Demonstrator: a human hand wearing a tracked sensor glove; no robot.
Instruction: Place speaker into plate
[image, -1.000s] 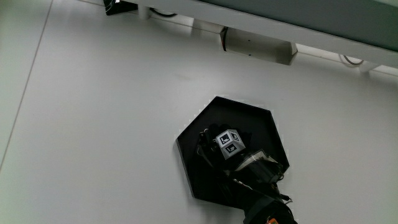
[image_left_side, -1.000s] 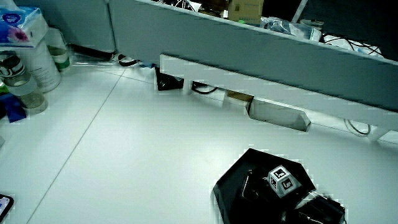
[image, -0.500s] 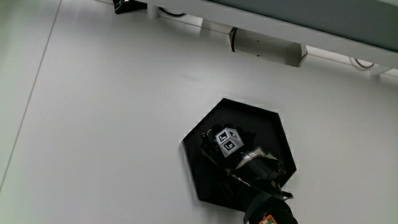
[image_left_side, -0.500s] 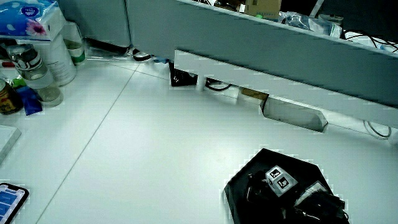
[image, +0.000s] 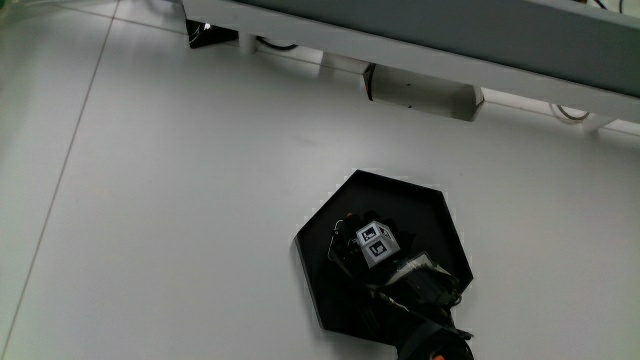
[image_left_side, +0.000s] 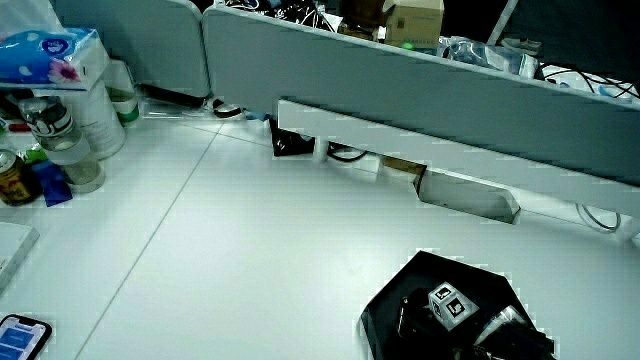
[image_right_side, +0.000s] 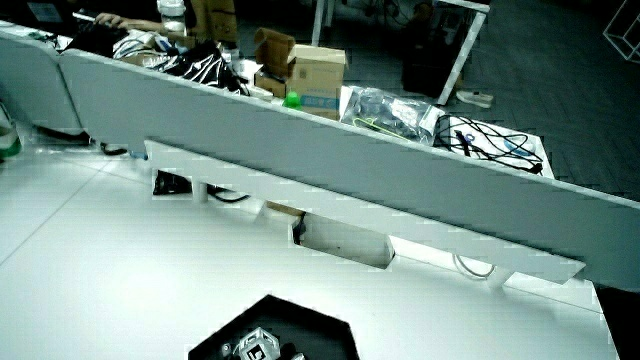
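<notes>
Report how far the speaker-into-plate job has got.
Done: the hand is already over the black hexagonal plate, low inside its rim. In hand: the glove hides whatever is under it, so the speaker cannot be made out against the dark plate. Left: releasing it, if it is held, and pulling the hand clear.

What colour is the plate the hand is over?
Black; the hexagonal plate shows best in the main view.

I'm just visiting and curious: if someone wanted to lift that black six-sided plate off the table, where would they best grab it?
Probably at the plate's rim corner that lies farthest from the person, coming in from over the bare table there. That half of the plate is uncovered, and its raised edge offers a lip to pinch. The nearer half sits under the hand, so it is blocked.
</notes>
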